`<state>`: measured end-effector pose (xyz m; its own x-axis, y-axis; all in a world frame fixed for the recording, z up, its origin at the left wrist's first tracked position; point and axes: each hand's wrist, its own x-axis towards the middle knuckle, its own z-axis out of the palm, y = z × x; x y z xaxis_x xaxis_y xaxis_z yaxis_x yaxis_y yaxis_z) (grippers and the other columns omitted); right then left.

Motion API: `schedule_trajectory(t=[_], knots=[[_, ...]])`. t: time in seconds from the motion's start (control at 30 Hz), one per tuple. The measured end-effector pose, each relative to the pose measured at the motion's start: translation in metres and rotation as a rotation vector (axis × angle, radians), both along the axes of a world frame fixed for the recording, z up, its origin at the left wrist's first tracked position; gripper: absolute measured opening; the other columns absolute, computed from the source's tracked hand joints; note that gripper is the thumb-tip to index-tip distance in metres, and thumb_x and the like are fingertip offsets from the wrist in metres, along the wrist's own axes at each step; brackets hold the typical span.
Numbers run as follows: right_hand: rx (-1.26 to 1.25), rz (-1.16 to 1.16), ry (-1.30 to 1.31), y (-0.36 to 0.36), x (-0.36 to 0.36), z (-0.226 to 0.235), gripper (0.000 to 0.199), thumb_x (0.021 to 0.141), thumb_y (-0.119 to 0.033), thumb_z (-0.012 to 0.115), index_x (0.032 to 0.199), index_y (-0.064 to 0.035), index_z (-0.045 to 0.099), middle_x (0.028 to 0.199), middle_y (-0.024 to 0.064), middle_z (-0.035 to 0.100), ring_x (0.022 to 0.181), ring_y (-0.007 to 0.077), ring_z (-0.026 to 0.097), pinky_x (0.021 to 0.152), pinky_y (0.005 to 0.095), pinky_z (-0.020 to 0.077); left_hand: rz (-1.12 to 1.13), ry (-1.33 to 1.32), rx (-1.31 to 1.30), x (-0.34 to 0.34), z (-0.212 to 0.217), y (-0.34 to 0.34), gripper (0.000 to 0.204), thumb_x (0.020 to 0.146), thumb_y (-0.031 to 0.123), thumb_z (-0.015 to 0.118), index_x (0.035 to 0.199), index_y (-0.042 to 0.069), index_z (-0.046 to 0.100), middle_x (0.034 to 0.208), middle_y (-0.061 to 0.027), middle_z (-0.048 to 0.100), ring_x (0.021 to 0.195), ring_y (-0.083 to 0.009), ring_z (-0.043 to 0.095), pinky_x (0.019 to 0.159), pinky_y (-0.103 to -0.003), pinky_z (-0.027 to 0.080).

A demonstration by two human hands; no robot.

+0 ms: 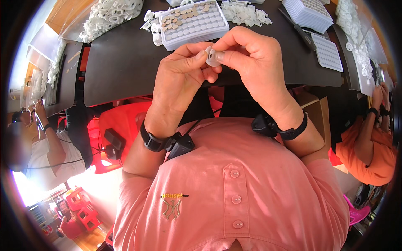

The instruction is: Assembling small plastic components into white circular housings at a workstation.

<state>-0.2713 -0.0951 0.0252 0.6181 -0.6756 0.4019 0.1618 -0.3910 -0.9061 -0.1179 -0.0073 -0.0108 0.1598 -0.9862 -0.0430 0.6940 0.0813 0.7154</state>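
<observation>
Above the table's near edge, both hands meet at a small round white plastic part point(212, 61) with a dark slot in it. My left hand point(180, 73) pinches it between thumb and fingers from the left. From the right, the thumb and forefinger of my right hand point(257, 56) press on the same part. Fingertips cover much of it, so whether a second small piece is between them cannot be made out. Just beyond the hands stands a white tray point(199, 39) with rows of white discs, several tan discs lying on top.
Heaps of white plastic parts lie at the far left point(111, 21) and behind the tray point(245, 13). To the right are stacked white trays point(312, 16), a black-handled tool point(303, 35) and a flat gridded tray point(328, 52). Other people sit at both sides.
</observation>
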Motion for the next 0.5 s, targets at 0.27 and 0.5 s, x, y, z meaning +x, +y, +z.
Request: schedule_trajectory(t=[0.27, 0.5], knots=[[0.101, 0.021, 0.024, -0.002, 0.0, 0.0, 0.004, 0.083, 0.004, 0.066, 0.084, 0.0043, 0.062, 0.069, 0.0086, 0.067, 0.059, 0.0151, 0.068, 0.055, 0.0263, 0.0503, 0.005, -0.049, -0.016, -0.002, 0.001, 0.002, 0.024, 0.098, 0.01, 0.062, 0.114, -0.009, 0.062, 0.101, -0.0166, 0.068, 0.082, -0.0257, 0.066, 0.068, -0.035, 0.051], [0.271, 0.149, 0.018, -0.012, 0.003, 0.001, 0.003, 0.08, 0.005, 0.06, 0.083, 0.005, 0.059, 0.07, 0.0089, 0.064, 0.058, 0.0158, 0.066, 0.057, 0.0287, 0.0512, 0.026, -0.055, -0.023, -0.003, -0.003, 0.002, 0.021, 0.1, 0.009, 0.059, 0.114, -0.007, 0.062, 0.101, -0.0167, 0.069, 0.082, -0.0252, 0.066, 0.068, -0.035, 0.051]])
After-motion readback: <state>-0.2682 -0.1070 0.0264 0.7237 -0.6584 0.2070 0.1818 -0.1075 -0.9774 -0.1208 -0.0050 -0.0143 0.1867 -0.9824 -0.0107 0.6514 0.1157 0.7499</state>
